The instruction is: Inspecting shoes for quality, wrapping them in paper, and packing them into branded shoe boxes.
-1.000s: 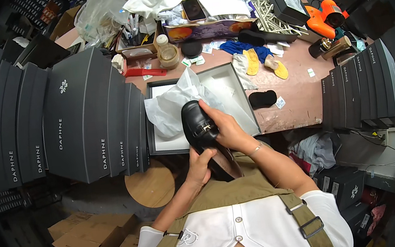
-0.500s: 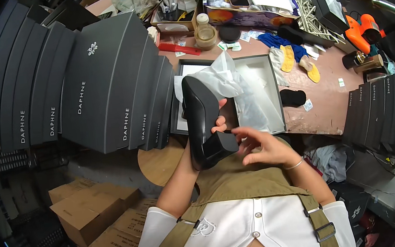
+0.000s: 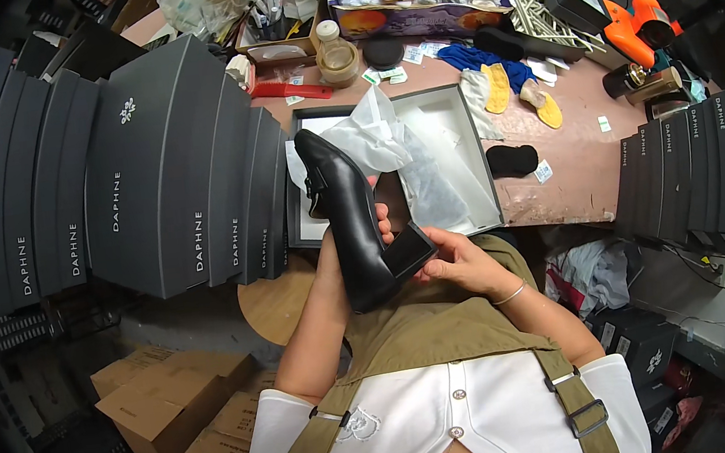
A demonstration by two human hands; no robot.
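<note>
A black heeled shoe (image 3: pixel 352 219), block heel and all, is held up in front of my body with its toe pointing away. My left hand (image 3: pixel 383 224) wraps round it from beneath; its fingertips show along the inner side, and the rest is behind the shoe. At the bottom of the heel, my right hand (image 3: pixel 467 265) pinches with thumb and fingers, partly hidden by the heel. Beyond the shoe lies an open shoe box (image 3: pixel 482 153), where crumpled white tissue paper (image 3: pixel 372 135) and a translucent wrapper (image 3: pixel 436 177) show.
Dark shoe boxes (image 3: pixel 149 180) stand stacked at the left, more boxes (image 3: pixel 686 169) at the right. On the pink table (image 3: pixel 572 196) are a red comb (image 3: pixel 291 89), a capped jar (image 3: pixel 336 58), yellow pads (image 3: pixel 497 88) and an orange heat gun (image 3: pixel 635 30). Cardboard cartons (image 3: pixel 170 395) sit lower left.
The shoe has turned, so its side and strap show more. My right hand has closed in from beside the heel to grip it. The whole view has shifted slightly.
</note>
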